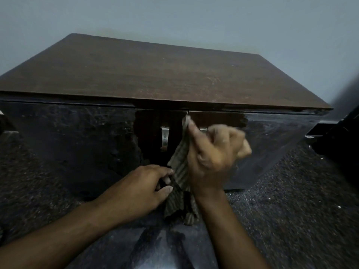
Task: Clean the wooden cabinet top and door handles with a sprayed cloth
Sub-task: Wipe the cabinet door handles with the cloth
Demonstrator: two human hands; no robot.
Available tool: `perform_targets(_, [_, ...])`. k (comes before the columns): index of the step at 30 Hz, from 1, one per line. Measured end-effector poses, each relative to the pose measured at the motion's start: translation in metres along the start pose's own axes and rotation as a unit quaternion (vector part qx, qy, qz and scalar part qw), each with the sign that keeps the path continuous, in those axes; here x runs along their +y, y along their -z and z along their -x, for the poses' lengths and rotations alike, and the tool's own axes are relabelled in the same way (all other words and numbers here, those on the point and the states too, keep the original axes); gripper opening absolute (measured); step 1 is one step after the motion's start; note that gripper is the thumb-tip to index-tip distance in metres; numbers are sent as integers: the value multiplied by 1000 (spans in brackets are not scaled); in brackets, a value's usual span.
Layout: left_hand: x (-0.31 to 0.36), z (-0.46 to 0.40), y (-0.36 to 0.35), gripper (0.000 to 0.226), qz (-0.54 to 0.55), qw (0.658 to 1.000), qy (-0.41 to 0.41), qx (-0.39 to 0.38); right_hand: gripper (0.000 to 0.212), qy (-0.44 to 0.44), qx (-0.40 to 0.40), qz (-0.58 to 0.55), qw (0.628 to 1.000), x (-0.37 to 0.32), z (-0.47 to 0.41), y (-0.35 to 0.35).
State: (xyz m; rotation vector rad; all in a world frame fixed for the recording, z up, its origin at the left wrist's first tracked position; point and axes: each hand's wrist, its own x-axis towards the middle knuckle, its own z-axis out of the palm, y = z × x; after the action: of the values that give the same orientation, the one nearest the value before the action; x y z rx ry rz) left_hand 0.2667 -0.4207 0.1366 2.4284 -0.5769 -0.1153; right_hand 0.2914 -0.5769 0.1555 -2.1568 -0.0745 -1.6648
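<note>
A plain grey wall (194, 20) stands behind a dark wooden cabinet top (155, 74). Below its front edge, by the line where the two doors meet, hangs the cloth (181, 167). It is striped, thin and floppy, so it looks light and easy to bunch up. The right hand (211, 152) pinches its top end near the right door handle (203, 129). The left hand (143, 189) pinches it lower down. The left door handle (165, 139) is shiny metal.

Matt wooden cabinet top (155, 74), ribbed cloth (181, 162)
</note>
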Motion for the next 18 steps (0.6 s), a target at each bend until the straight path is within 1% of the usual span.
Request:
perform_targets(2, [-1,0,0,47,-5,1000,4,4,7,-7,22,-37,999,-6,-21,-3])
perform_targets(3, [-1,0,1,47,-10,1000,6,6,8,-2,12,-49,999,-7,-23,-4])
perform_targets(7, [0,0,4,46,-27,1000,2,3,16,68,-104,-38,992,9,22,-5])
perform_targets(9, [1,1,5,46,-28,1000,3,-2,16,79,-131,-12,988,18,42,-6])
perform_targets(12, [1,2,4,49,-34,999,1,-7,14,68,-109,-2,992,17,37,-6])
perform_targets(16, [-3,1,1,53,-33,999,6,-8,9,30,-24,-29,999,1,-4,-9])
perform_targets(18, [-4,1,1,53,-35,999,4,-8,11,29,-21,-18,999,2,-3,-11])
